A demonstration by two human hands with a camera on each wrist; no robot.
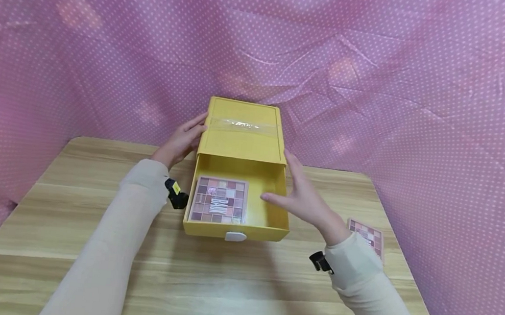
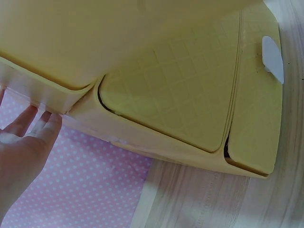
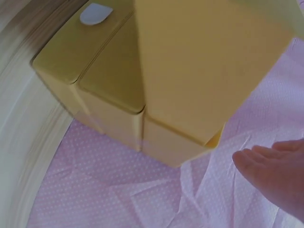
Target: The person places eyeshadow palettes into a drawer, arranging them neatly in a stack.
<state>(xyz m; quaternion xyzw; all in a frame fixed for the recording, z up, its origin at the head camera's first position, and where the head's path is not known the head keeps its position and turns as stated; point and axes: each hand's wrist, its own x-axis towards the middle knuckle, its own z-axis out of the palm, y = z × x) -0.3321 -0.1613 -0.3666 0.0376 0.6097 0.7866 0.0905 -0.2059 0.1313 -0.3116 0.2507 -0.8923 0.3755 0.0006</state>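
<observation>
A yellow drawer cabinet [image 1: 242, 143] stands at the back of the table, its top drawer [image 1: 267, 215] pulled out. Inside that drawer, on the left, lies an eyeshadow palette [image 1: 219, 200]. My left hand [image 1: 182, 142] touches the cabinet's left side with extended fingers, as the left wrist view also shows. On the right, my right hand [image 1: 306, 196] has its fingers stretched along the cabinet's side and its thumb over the drawer's right wall. In the right wrist view this hand [image 3: 273, 173] appears beside the cabinet, apparently without gripping it.
A second eyeshadow palette [image 1: 366, 236] lies on the wooden table [image 1: 229, 288] at the right, partly behind the right sleeve. Two lower drawers [image 2: 175, 90] are closed beneath the extended one. Pink dotted cloth [image 1: 402, 91] hangs behind and along both sides.
</observation>
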